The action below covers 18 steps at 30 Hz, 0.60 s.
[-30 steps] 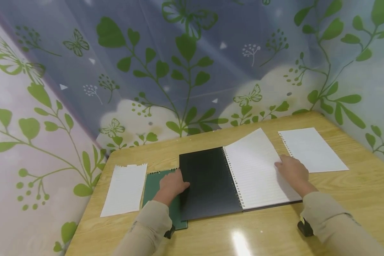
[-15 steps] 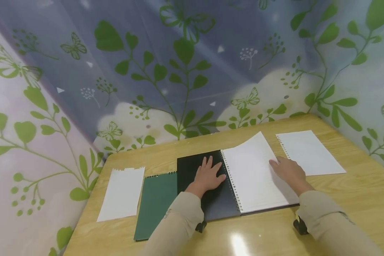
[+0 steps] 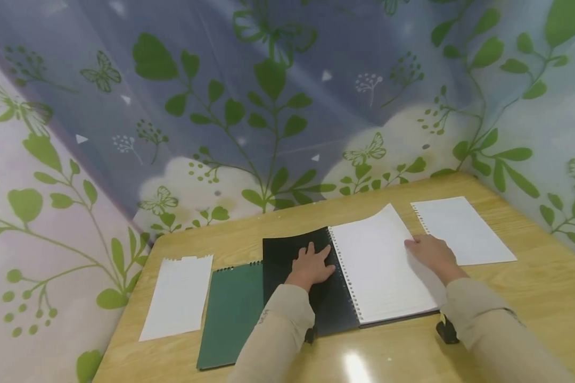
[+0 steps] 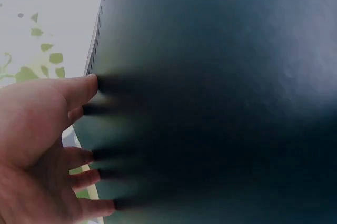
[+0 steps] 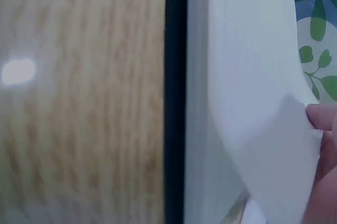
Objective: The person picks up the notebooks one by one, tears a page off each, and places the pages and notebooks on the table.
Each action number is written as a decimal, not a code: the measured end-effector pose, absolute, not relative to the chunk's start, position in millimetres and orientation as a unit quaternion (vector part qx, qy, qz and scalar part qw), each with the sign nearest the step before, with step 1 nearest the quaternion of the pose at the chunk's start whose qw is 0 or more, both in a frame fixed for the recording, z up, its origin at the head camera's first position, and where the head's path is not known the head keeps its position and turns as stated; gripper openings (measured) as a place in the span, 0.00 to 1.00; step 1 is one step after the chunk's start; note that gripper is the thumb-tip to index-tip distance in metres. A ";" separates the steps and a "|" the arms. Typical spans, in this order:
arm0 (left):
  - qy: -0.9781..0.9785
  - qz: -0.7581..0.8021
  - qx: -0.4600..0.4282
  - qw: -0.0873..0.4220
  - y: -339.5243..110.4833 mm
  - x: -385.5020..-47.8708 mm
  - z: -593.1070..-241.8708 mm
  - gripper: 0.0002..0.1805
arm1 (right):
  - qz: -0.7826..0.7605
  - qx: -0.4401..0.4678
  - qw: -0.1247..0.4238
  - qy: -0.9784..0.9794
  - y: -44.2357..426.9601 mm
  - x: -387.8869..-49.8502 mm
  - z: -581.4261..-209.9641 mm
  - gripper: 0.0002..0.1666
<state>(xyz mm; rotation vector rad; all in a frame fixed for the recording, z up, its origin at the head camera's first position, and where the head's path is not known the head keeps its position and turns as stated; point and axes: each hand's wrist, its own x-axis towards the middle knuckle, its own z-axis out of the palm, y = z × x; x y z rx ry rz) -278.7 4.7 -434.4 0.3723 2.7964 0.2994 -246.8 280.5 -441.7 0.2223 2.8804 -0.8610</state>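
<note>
A spiral notebook lies open on the table, its black cover [image 3: 279, 258] on the left and its white lined page [image 3: 371, 266] on the right. My left hand [image 3: 310, 267] rests on the black cover near the binding, fingers spread and fingertips touching it. At the page's outer edge, my right hand [image 3: 433, 252] pinches the paper. The page's far corner bends upward, and the right wrist view has the sheet [image 5: 258, 77] curving away from the stack below it. Fingertips behind the sheet are hidden.
Under the black cover's left side lies part of a green notepad [image 3: 232, 314]. A torn-edged lined sheet [image 3: 177, 298] is at the far left. Another loose sheet [image 3: 465, 231] lies at the right. A patterned curtain [image 3: 196, 133] stands behind the wooden table [image 3: 503, 308].
My left hand has moved right from the cover's left edge, over the green notepad, onto the black cover, and spread its fingers. The right hand keeps its grip on the page edge.
</note>
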 end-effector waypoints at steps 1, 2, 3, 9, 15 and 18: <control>0.974 0.105 0.131 0.151 5.5 -279.7 -433.5 0.31 | -0.287 0.077 0.065 0.952 281.9 -246.9 -440.8 0.36; 0.974 0.106 0.131 0.150 6.5 -280.5 -432.4 0.31 | -0.293 0.081 0.068 0.950 283.1 -247.0 -440.1 0.37; 0.974 0.108 0.131 0.149 7.3 -281.1 -431.4 0.31 | -0.300 0.087 0.072 0.947 284.4 -246.9 -439.8 0.37; 0.974 0.106 0.119 0.164 10.3 -282.6 -429.6 0.31 | -0.319 0.099 0.111 0.936 286.5 -245.3 -440.0 0.38; 0.976 0.082 0.111 0.167 12.4 -285.8 -427.9 0.31 | -0.358 0.121 0.144 0.915 285.5 -243.1 -442.0 0.39; 0.976 0.082 0.106 0.174 13.6 -285.4 -427.1 0.32 | -0.366 0.127 0.158 0.908 286.3 -242.2 -445.6 0.40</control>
